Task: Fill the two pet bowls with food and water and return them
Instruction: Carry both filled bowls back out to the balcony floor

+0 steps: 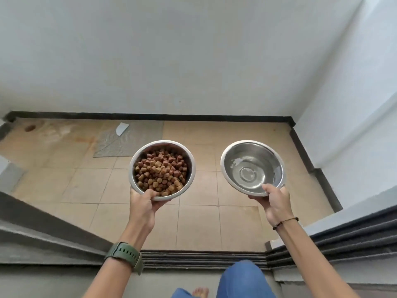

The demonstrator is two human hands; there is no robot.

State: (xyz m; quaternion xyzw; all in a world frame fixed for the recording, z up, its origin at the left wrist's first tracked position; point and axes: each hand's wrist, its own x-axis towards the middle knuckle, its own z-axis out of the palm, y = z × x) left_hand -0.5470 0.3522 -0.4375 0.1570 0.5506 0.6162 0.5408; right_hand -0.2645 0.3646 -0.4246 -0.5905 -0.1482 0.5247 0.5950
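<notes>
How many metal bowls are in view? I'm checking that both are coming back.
2. The kibble bowl is held in the left hand; the water bowl is held in the right hand. Both are above the tiled floor.

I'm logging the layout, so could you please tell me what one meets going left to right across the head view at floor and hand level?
Grey mat → bowl of kibble in the left hand → bowl of water in the right hand.
</notes>
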